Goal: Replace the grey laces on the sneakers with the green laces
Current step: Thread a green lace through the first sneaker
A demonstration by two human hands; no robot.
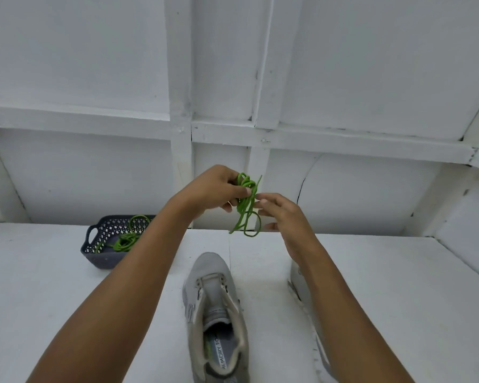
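- Your left hand (213, 189) is raised just above the middle of the frame, with its fingers and thumb curled round a bunched green lace (246, 205).
- The green lace is in the air above the far edge of the white table (385, 299). Its loops stick up past your left thumb, and more loops and one end hang below the hand.
- Your right hand (288, 219) is just right of the bundle with its fingers loosely extended and thumb and forefinger spread well apart. The forefinger tip is right at the strands. You cannot tell from this view whether it touches them.
- A grey sneaker (213, 294) stands upright on the table at lower centre, below your hands. Its toe points away from you, it is unlaced, and its insole shows.
- A second sneaker (297, 275) is at lower right, mostly hidden behind your right forearm. Only part of its pale side and sole shows.
- A dark basket (100, 258) with perforated walls and a handle sits at middle left on the table, partly behind your left forearm.
- A second green lace (126, 240) lies coiled inside that basket, with one loop rising against its back wall.
- A white panelled wall (94, 51) fills the upper half of the frame.
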